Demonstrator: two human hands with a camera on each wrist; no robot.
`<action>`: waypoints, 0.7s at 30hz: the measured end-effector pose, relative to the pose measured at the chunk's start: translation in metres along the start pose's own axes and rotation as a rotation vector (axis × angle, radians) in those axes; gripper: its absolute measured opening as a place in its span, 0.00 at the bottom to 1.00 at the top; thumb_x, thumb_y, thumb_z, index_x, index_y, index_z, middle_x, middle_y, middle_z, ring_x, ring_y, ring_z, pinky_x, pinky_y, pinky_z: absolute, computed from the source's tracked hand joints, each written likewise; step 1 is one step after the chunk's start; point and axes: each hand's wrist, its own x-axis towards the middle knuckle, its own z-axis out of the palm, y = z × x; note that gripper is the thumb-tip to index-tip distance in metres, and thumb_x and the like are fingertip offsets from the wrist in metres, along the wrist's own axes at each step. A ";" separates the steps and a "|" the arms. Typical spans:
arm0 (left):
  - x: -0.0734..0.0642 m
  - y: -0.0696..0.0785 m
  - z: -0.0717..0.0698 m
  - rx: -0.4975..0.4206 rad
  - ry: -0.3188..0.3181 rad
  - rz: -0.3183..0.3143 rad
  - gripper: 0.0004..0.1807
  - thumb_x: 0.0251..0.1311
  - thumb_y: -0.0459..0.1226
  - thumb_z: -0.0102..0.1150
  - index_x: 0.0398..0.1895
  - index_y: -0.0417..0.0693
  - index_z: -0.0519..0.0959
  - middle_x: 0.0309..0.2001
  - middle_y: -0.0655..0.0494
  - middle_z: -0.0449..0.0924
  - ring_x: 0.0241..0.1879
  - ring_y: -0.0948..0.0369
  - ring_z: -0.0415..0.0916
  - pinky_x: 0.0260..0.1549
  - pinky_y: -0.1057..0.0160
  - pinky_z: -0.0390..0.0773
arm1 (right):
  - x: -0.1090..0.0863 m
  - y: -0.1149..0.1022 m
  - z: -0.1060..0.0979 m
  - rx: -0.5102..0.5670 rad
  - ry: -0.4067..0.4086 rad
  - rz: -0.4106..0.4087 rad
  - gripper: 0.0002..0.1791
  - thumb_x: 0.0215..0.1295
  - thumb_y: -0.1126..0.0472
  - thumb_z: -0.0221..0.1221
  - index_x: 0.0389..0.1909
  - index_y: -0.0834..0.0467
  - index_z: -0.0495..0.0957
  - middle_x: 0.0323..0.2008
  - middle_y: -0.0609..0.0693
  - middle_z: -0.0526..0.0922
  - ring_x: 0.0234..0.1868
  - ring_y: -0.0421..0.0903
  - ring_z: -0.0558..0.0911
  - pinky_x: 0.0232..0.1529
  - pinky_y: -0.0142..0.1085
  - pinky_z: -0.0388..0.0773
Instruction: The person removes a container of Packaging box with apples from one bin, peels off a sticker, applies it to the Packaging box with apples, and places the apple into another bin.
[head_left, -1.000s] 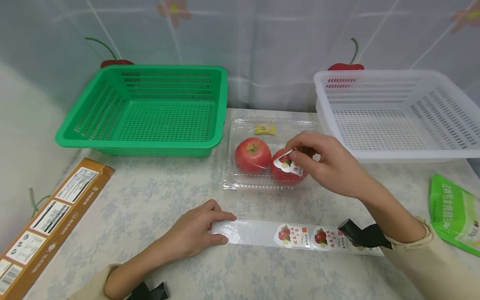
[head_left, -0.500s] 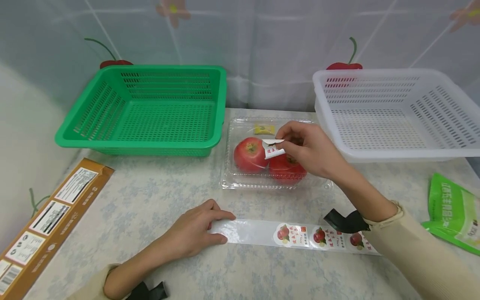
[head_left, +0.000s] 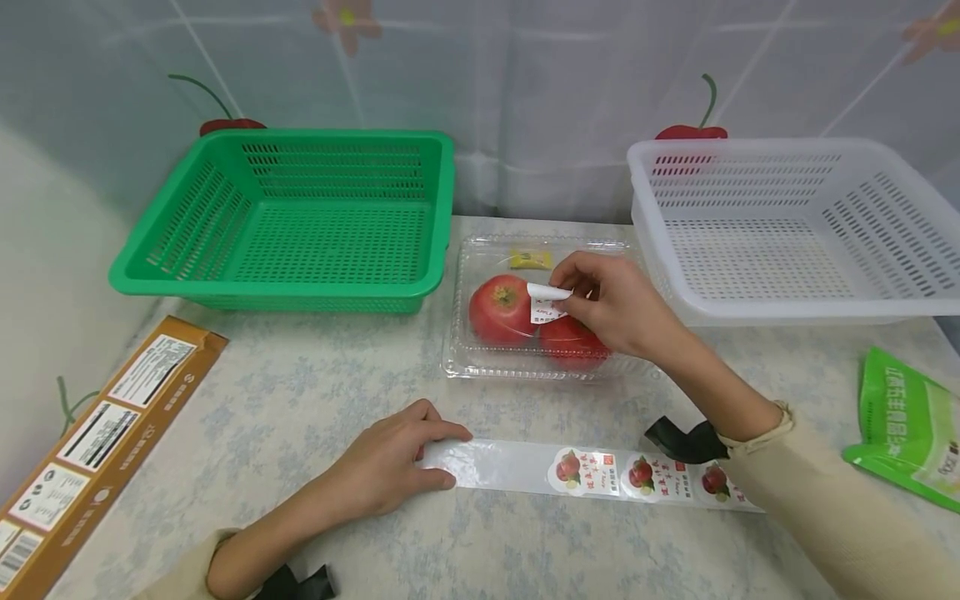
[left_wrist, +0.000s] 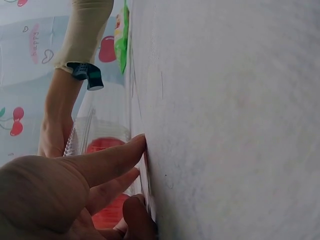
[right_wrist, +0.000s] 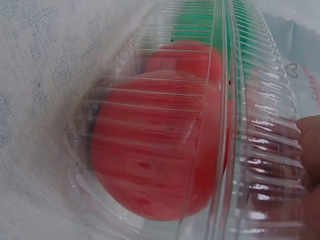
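My right hand (head_left: 618, 300) pinches a white apple-print sticker (head_left: 546, 310) between thumb and fingers, its top edge curled over. The sticker overlaps the lid of a clear plastic clamshell box (head_left: 480, 364). Two red apples, a left one (head_left: 501, 312) and a right one (head_left: 573, 343), sit inside; the right wrist view shows an apple (right_wrist: 155, 150) through the ribbed wall. My left hand (head_left: 390, 462) presses the left end of a sticker strip (head_left: 510, 467) to the table with thumb and fingers spread. Several stickers remain on the strip's right part, partly behind my right sleeve.
Behind the box on the left stands a green basket (head_left: 281, 292), with a white basket (head_left: 825, 312) on the right. A yellow packet (head_left: 530, 259) shows at the clamshell. A brown carton (head_left: 112, 450) lies at the left, a green pouch (head_left: 907, 425) at the right edge.
My right hand has moved left and slightly up with the sticker, from over the right apple to the lid between both apples. My left hand and the strip have stayed put.
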 end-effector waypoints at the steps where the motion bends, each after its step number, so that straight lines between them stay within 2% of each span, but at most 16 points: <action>1: 0.000 0.000 0.000 0.002 -0.001 0.001 0.23 0.53 0.37 0.74 0.55 0.54 0.83 0.38 0.66 0.70 0.30 0.66 0.66 0.27 0.66 0.69 | -0.001 0.000 0.000 -0.009 0.000 0.005 0.07 0.60 0.74 0.65 0.38 0.63 0.80 0.31 0.53 0.81 0.30 0.48 0.76 0.30 0.33 0.73; 7: -0.002 0.003 0.002 0.065 0.000 0.028 0.24 0.54 0.38 0.73 0.57 0.52 0.82 0.41 0.65 0.70 0.32 0.67 0.68 0.29 0.66 0.71 | -0.003 0.000 0.004 -0.051 0.005 -0.003 0.11 0.58 0.75 0.64 0.41 0.63 0.80 0.33 0.54 0.81 0.31 0.48 0.77 0.32 0.39 0.75; 10: -0.003 0.007 0.003 0.103 0.043 0.040 0.24 0.54 0.39 0.73 0.56 0.52 0.82 0.41 0.64 0.72 0.33 0.67 0.69 0.30 0.66 0.71 | -0.003 0.001 0.006 -0.049 0.014 -0.019 0.14 0.57 0.76 0.64 0.44 0.64 0.79 0.34 0.54 0.81 0.32 0.48 0.78 0.34 0.41 0.76; 13: -0.004 0.012 0.004 0.088 0.183 0.057 0.20 0.54 0.39 0.73 0.52 0.53 0.84 0.38 0.65 0.73 0.31 0.67 0.70 0.26 0.68 0.71 | -0.002 0.003 0.008 -0.041 0.018 -0.035 0.17 0.57 0.77 0.64 0.47 0.63 0.77 0.37 0.55 0.80 0.33 0.48 0.78 0.35 0.42 0.77; 17: 0.003 0.017 -0.001 0.019 0.466 0.145 0.15 0.55 0.38 0.72 0.46 0.51 0.85 0.33 0.63 0.74 0.26 0.64 0.68 0.21 0.69 0.68 | -0.003 0.006 0.009 -0.041 0.036 -0.072 0.17 0.58 0.77 0.63 0.47 0.63 0.75 0.39 0.55 0.78 0.34 0.48 0.77 0.35 0.41 0.76; 19: 0.011 0.016 -0.006 0.006 0.575 0.194 0.15 0.55 0.37 0.72 0.47 0.49 0.85 0.36 0.59 0.74 0.24 0.63 0.68 0.21 0.68 0.69 | -0.003 0.007 0.010 -0.051 0.051 -0.096 0.16 0.58 0.78 0.62 0.45 0.63 0.74 0.39 0.54 0.78 0.33 0.47 0.76 0.34 0.41 0.75; 21: 0.020 0.014 -0.012 -0.013 0.633 0.225 0.16 0.57 0.38 0.70 0.50 0.48 0.84 0.42 0.56 0.74 0.31 0.62 0.71 0.23 0.66 0.73 | -0.002 0.007 0.010 -0.064 0.063 -0.115 0.15 0.58 0.78 0.61 0.43 0.62 0.74 0.38 0.53 0.77 0.32 0.47 0.75 0.33 0.40 0.74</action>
